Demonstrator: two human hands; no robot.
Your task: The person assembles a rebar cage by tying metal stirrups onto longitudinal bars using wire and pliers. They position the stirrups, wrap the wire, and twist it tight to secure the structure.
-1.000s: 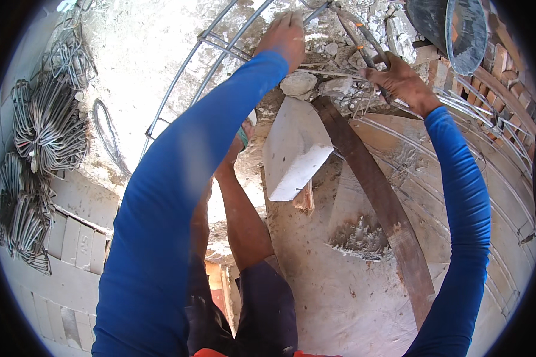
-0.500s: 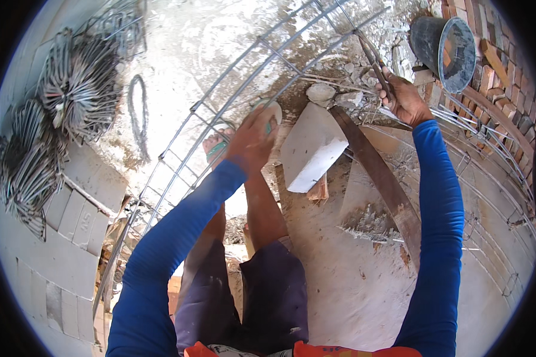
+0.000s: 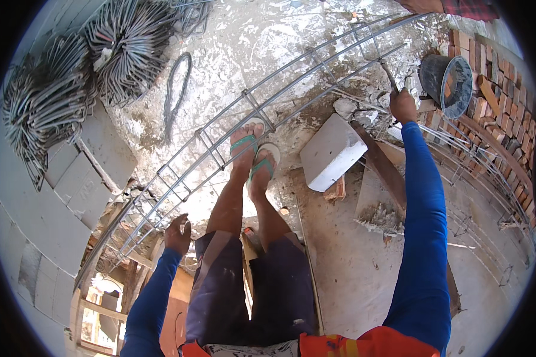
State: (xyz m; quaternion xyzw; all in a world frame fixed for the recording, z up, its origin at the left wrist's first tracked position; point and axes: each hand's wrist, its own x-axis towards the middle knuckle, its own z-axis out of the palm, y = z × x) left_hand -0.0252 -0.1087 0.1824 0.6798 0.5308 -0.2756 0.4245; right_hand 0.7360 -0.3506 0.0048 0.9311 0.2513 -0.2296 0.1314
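A long rebar cage [image 3: 257, 107] of thin bars and square stirrups runs diagonally in front of me, over my feet. My right hand [image 3: 403, 106] is closed around the handles of a dark metal tool that looks like pincers [image 3: 389, 76]. The tip of this tool is at the end of the cage's nearest bar. My left hand [image 3: 177, 234] is beside the cage's lower left part, fingers apart and slightly curled, with nothing visible in it. Whether it touches a bar I cannot tell.
Another person's hand [image 3: 421, 6] is at the cage's far end. A black bucket [image 3: 433, 80] lies tipped by stacked bricks [image 3: 488, 119]. Near my feet are a white block [image 3: 333, 152] and a dark plank [image 3: 382, 169]. Bundled stirrups [image 3: 125, 50] and a wire loop [image 3: 175, 95] lie left.
My left hand has moved from near my feet down and left to the cage's side. My right hand keeps the tool at the bar end. Another person's hand has come into view.
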